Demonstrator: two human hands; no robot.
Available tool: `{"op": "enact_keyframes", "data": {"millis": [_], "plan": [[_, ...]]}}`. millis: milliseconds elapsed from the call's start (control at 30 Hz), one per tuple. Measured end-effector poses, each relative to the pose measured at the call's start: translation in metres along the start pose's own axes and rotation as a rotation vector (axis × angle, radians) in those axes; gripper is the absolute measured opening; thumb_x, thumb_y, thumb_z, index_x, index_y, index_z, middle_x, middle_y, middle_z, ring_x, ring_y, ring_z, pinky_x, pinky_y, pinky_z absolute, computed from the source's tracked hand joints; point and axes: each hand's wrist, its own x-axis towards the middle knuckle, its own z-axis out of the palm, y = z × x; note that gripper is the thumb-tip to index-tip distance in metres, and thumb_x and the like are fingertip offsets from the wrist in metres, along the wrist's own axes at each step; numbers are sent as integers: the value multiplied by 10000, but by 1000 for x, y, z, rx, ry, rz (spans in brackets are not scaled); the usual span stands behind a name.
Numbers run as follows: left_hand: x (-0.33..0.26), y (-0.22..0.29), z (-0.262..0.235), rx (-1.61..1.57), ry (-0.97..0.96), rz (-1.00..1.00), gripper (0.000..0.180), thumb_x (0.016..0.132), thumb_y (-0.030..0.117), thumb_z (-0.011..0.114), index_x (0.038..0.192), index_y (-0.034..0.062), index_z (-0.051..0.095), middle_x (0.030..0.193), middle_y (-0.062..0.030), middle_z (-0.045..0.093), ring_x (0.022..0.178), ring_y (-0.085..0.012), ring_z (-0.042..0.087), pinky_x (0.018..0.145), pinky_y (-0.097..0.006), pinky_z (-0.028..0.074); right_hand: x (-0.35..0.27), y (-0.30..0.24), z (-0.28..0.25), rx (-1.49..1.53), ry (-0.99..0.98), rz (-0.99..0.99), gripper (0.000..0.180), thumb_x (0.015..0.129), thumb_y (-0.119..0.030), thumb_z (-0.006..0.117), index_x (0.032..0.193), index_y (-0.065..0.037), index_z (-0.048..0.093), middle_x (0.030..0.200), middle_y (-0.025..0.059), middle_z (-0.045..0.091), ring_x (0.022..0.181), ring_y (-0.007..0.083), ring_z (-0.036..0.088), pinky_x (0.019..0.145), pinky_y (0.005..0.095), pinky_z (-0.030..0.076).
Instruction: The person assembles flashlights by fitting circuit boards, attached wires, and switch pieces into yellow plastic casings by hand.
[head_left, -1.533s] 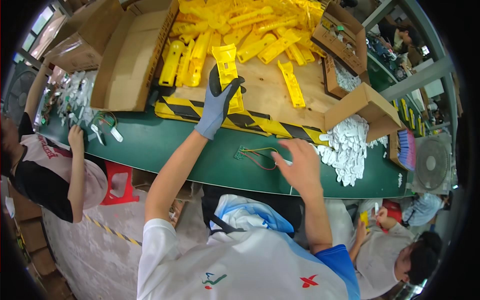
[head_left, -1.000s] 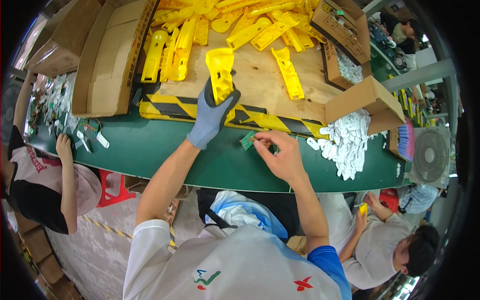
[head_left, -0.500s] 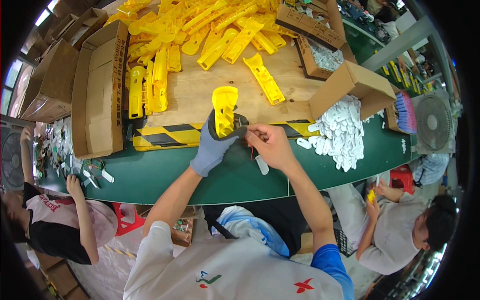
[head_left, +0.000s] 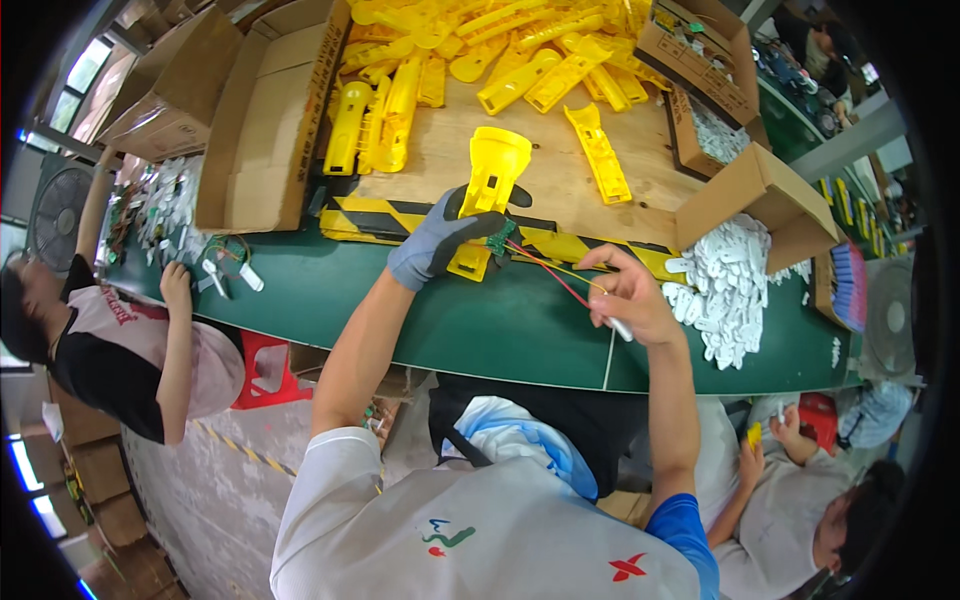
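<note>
My left hand point(head_left: 432, 240), in a grey-blue glove with dark fingertips, is closed around a yellow plastic flashlight housing point(head_left: 500, 152). The housing stands with its wide round head up, and a dark slot shows in its neck. A small green circuit board point(head_left: 501, 238) sits at the gloved fingertips, against the housing. From the board, thin red and yellow wires point(head_left: 550, 266) stretch to my bare right hand point(head_left: 642, 300). Its fingers are closed on a small white plastic piece point(head_left: 621, 329) at the wires' end.
Yellow housings point(head_left: 520, 50) are heaped on the wooden board point(head_left: 480, 125), with one single housing point(head_left: 598, 155) nearer. White pieces point(head_left: 728, 290) spill from a carton point(head_left: 765, 205) at right. An open carton point(head_left: 262, 130) stands left. People sit on both sides at the green table point(head_left: 480, 345).
The yellow housing has been turned, so its ribbed inside no longer shows. My right hand has moved right, away from the left, drawing the wires out with the white piece.
</note>
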Motion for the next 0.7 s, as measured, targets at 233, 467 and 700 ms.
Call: {"op": "enact_keyframes", "data": {"millis": [233, 467, 700], "plan": [[-5, -11, 6, -392, -271, -42, 471, 822, 170, 689, 1237, 14, 527, 914, -155, 666, 636, -247, 668, 529, -368, 565, -4, -10, -11, -280, -176, 234, 292, 863, -251, 726, 1003, 2, 683, 727, 16, 650, 578, 67, 565, 546, 205, 442], [13, 12, 63, -263, 167, -35, 306, 932, 251, 623, 1148, 39, 580, 877, -93, 641, 738, -190, 657, 634, -329, 566, 0, -46, 43, -1144, 381, -565, 527, 774, -306, 772, 1212, -60, 613, 1177, 140, 619, 1028, 294, 617, 895, 373, 493], [26, 16, 100, -220, 171, -28, 290, 936, 291, 640, 1059, 34, 584, 840, -82, 634, 687, -192, 658, 583, -313, 554, 36, -32, 22, -966, 616, -852, 210, 832, -55, 710, 1039, -26, 683, 886, 81, 687, 807, 236, 669, 751, 313, 531]]}}
